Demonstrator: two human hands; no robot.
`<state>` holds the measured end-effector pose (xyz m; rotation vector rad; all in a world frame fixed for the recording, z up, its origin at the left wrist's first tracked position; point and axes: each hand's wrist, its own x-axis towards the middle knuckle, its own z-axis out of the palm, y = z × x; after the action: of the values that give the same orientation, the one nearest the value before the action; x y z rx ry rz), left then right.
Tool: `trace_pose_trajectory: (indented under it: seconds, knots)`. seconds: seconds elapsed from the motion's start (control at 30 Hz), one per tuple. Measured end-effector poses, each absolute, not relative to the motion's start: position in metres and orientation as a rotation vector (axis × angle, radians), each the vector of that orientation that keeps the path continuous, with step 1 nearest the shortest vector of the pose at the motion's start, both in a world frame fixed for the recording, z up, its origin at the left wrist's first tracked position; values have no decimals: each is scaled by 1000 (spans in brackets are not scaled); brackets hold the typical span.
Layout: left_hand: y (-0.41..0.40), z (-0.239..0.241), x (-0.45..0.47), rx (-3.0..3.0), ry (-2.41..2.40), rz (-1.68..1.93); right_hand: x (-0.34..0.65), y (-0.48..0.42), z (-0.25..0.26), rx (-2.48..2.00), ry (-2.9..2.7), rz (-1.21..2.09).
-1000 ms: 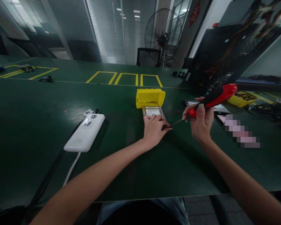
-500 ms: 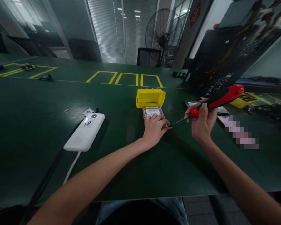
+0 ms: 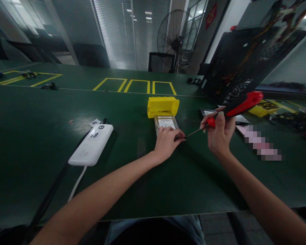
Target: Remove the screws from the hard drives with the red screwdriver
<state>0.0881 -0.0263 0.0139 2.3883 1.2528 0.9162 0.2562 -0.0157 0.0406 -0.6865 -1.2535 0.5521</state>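
A silver hard drive (image 3: 165, 121) with a white label lies flat on the green table, its near part hidden under my left hand (image 3: 167, 140). That hand's fingers curl over the drive, while thumb and forefinger pinch together at its right side; whatever they hold is too small to make out. Right there, the tip of a red and black screwdriver (image 3: 242, 104) meets my left fingertips. My right hand (image 3: 220, 131) is closed around the front of its handle, with the shaft pointing down and left. Against the drive's far end stands a yellow bin (image 3: 163, 106) tipped on its side.
To the left lies a white power bank (image 3: 91, 144) with cables. A black computer case (image 3: 234, 64) stands at the right, near another yellow bin (image 3: 264, 108) and a heap of cables (image 3: 295, 119). Yellow tape outlines (image 3: 137, 81) mark the far table. Behind stands a fan (image 3: 175, 42).
The view has shifted very slightly. Both hands, the screwdriver and the hard drive keep nearly the same positions.
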Motion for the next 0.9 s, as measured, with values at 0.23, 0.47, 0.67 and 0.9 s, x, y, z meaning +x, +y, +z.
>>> trace_pose_trajectory:
  seconds: [0.23, 0.47, 0.67, 0.9]
  knots:
    - [-27, 14, 87, 2418, 1219, 928, 256, -16, 41, -682, -1283, 546]
    - [-26, 15, 83, 2454, 1242, 949, 257, -16, 41, -649, -1281, 551]
    - [-25, 15, 88, 2457, 1317, 890, 257, -16, 42, -737, -1276, 514]
    - [-26, 16, 88, 2467, 1330, 861, 258, -16, 43, -730, -1280, 519]
